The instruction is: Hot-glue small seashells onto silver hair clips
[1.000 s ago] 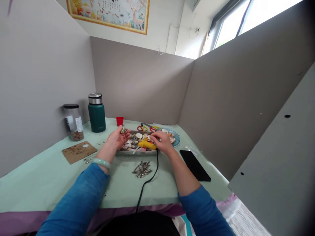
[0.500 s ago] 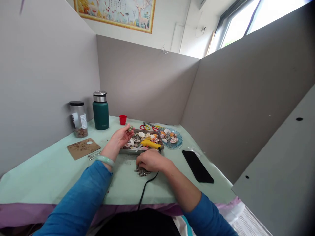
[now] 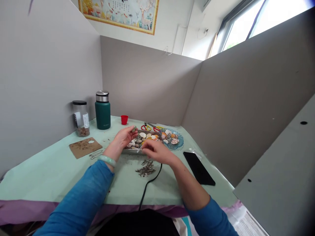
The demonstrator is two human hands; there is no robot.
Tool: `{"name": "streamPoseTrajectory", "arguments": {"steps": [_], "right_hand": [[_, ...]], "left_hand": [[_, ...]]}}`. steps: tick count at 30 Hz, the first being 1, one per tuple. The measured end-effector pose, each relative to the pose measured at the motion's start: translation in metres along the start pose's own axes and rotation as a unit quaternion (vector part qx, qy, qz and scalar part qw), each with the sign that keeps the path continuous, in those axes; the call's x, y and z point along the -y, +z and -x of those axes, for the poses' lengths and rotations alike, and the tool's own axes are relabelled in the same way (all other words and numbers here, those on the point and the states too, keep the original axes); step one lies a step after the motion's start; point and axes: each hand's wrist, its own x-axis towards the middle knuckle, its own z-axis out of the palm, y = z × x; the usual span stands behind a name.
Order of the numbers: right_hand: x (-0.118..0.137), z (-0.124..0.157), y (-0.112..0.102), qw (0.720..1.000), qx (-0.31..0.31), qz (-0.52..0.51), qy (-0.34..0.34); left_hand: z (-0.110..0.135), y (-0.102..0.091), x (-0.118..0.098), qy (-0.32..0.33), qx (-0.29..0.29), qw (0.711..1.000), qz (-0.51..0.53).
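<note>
My left hand [image 3: 125,137] is raised at the left end of a metal tray [image 3: 130,151]. Its fingertips pinch a small mottled greenish piece [image 3: 134,128], too small to make out well. My right hand [image 3: 155,150] hovers over the tray's front edge with curled fingers. It covers most of a yellow glue gun whose pale tip [image 3: 139,149] shows beside the fingers. Whether it grips the gun or a small piece is hidden. Assorted seashells [image 3: 142,135] fill the tray. In front lies a pile of small greyish, shiny pieces [image 3: 146,168].
A blue glass plate of shells [image 3: 181,141] and a black flat slab [image 3: 199,167] lie right. A black cable [image 3: 147,184] crosses the front. Left stand a green bottle [image 3: 102,113], a jar [image 3: 80,119] and cardboard [image 3: 85,147]. Scissors [image 3: 146,127] and a red cup [image 3: 124,120] are behind.
My right hand has lifted off the pile of small pieces and moved up and forward over the glue gun. The left hand still holds its greenish piece. The view has shifted slightly.
</note>
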Motion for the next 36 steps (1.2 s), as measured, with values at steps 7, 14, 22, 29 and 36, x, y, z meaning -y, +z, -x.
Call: {"name": "streamPoseTrajectory", "arguments": {"steps": [7, 14, 22, 29, 36], "right_hand": [[-0.025, -0.049, -0.025, 0.961, -0.243, -0.125, 0.041], [-0.064, -0.044, -0.004, 0.917, -0.337, -0.2, 0.074], [-0.065, -0.042, 0.005, 0.932, -0.352, -0.084, -0.012], [-0.065, -0.04, 0.012, 0.932, -0.345, 0.039, -0.105], [-0.067, -0.04, 0.009, 0.935, -0.332, 0.055, -0.113]], "left_hand": [[0.001, -0.002, 0.004, 0.013, 0.079, 0.995, -0.057], [0.009, 0.002, 0.006, 0.007, 0.151, 0.982, -0.111], [0.01, 0.002, 0.01, 0.049, 0.23, 0.954, -0.185], [0.005, 0.001, 0.014, 0.143, 0.247, 0.934, -0.217], [-0.001, -0.003, 0.016, 0.16, 0.263, 0.917, -0.254]]}}
